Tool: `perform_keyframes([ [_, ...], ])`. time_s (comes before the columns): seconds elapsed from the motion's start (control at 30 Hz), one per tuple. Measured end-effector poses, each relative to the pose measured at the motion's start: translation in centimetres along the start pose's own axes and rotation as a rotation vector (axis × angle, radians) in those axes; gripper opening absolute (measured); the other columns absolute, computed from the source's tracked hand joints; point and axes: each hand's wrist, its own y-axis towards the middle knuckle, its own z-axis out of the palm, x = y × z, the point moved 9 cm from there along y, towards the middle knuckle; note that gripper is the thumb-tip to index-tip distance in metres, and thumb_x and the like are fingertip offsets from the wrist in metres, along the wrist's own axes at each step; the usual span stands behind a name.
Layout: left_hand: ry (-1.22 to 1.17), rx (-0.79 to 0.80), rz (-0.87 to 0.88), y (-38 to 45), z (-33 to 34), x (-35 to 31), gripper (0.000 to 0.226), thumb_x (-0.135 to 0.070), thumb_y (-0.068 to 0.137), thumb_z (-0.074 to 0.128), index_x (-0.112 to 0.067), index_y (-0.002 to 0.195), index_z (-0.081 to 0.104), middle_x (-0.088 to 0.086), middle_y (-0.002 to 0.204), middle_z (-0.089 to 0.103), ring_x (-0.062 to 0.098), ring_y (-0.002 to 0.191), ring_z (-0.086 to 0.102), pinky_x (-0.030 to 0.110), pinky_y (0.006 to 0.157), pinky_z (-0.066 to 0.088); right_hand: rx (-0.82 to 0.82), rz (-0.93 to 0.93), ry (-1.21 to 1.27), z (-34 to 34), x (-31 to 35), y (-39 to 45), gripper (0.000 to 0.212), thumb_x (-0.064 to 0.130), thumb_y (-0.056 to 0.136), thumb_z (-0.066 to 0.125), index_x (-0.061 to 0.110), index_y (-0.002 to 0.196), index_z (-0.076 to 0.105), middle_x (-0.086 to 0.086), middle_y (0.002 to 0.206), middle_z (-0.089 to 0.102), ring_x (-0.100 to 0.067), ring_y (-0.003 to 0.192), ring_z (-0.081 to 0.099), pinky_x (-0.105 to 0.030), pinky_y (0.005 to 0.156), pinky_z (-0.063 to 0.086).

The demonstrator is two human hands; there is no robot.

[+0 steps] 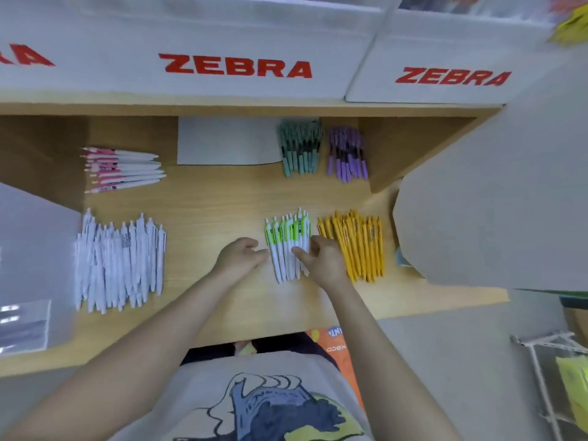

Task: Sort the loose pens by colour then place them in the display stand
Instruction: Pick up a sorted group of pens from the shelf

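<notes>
Sorted pen groups lie on a wooden shelf [216,198]. A green-and-white bundle [288,240] sits front centre, with a yellow bundle [358,246] to its right. My left hand [238,256] is at the green bundle's left side, fingers loosely curled and touching it. My right hand [321,259] is at its right side, thumb lying over the white barrels. A large white bundle [119,259] lies front left, pink-and-white pens [121,168] back left, teal pens [300,148] and purple pens [346,154] at the back.
A white sheet [227,141] lies at the back of the shelf. White ZEBRA display boxes [235,68] stand above. A translucent box [28,268] stands at the left and a grey panel [496,202] at the right. A wire rack [547,377] stands lower right.
</notes>
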Motion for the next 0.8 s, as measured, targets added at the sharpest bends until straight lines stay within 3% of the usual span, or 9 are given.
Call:
perform_keyframes([
  [0.07,-0.096,-0.030,-0.005,0.6,0.9,-0.5,0.057,-0.044,0.066,0.075,-0.013,0.113,0.064,-0.001,0.088,0.071,0.026,0.092,0.071,0.042,0.092,0.056,0.034,0.012,0.095,0.4,-0.4,0.9,0.025,0.025,0.088,0.074,0.019,0.074,0.054,0.005,0.069,0.050,0.000,0.063,0.051,-0.021,0.057,0.038],
  [0.1,-0.159,-0.055,-0.015,0.7,1.1,-0.8,0.042,-0.038,0.070,0.078,-0.014,0.102,0.065,0.002,0.086,0.072,0.029,0.090,0.071,0.046,0.092,0.056,0.056,0.021,0.143,0.7,-0.7,1.2,0.018,0.026,0.088,0.074,0.012,0.089,0.062,-0.001,0.079,0.058,-0.003,0.073,0.056,-0.025,0.064,0.043],
  [0.17,-0.209,-0.085,-0.019,0.8,1.6,-1.3,0.015,-0.026,0.081,0.076,-0.016,0.085,0.066,0.010,0.087,0.073,0.031,0.088,0.071,0.046,0.092,0.056,0.121,0.057,0.227,1.3,-1.0,1.7,0.033,0.026,0.088,0.073,0.007,0.115,0.064,-0.006,0.094,0.063,-0.016,0.085,0.059,-0.024,0.072,0.044],
  [0.2,-0.172,-0.093,-0.004,0.8,1.8,-1.7,0.011,-0.025,0.085,0.073,-0.015,0.082,0.067,0.012,0.090,0.073,0.030,0.088,0.070,0.042,0.090,0.056,0.153,0.068,0.268,1.8,-1.0,1.9,0.031,0.023,0.089,0.072,0.008,0.116,0.064,-0.006,0.095,0.064,-0.015,0.084,0.060,-0.020,0.070,0.044],
  [0.27,-0.124,-0.108,0.001,0.6,2.2,-2.2,0.011,-0.022,0.090,0.068,-0.013,0.084,0.068,0.010,0.091,0.072,0.024,0.085,0.066,0.032,0.079,0.050,0.238,0.065,0.356,3.0,-0.5,1.9,0.016,0.018,0.090,0.070,0.008,0.102,0.067,-0.012,0.089,0.066,-0.012,0.075,0.062,-0.021,0.066,0.050],
  [0.37,-0.201,-0.126,-0.023,0.5,2.6,-1.6,0.013,-0.019,0.093,0.067,-0.008,0.086,0.068,0.008,0.088,0.071,0.018,0.081,0.062,0.027,0.071,0.047,0.322,0.074,0.435,4.5,0.0,1.9,0.017,0.021,0.090,0.070,0.004,0.091,0.069,-0.017,0.082,0.069,-0.013,0.069,0.065,-0.034,0.071,0.057],
  [0.5,-0.354,-0.048,-0.032,0.1,3.1,-1.1,0.020,-0.021,0.094,0.068,-0.007,0.106,0.072,0.008,0.102,0.076,0.021,0.095,0.071,0.031,0.085,0.053,0.439,0.089,0.563,4.9,0.1,1.8,0.003,0.014,0.092,0.068,0.012,0.093,0.071,-0.001,0.079,0.070,-0.018,0.079,0.070,-0.041,0.084,0.059],
  [0.67,-0.537,0.058,0.042,-1.6,4.4,-2.7,0.015,-0.018,0.099,0.061,-0.012,0.112,0.066,0.008,0.106,0.075,0.021,0.098,0.072,0.031,0.085,0.056,0.510,0.012,0.596,4.0,1.4,1.3,0.011,0.010,0.096,0.061,0.010,0.099,0.072,-0.011,0.088,0.072,-0.031,0.085,0.070,-0.051,0.087,0.057],
  [0.8,-0.751,0.115,0.059,-3.5,4.9,-3.8,0.021,-0.014,0.097,0.062,-0.004,0.114,0.062,0.014,0.103,0.073,0.025,0.095,0.071,0.035,0.079,0.059,0.549,-0.058,0.608,2.5,3.1,0.3,0.017,0.007,0.097,0.058,0.012,0.102,0.073,-0.013,0.095,0.074,-0.026,0.085,0.071,-0.044,0.084,0.058],
])
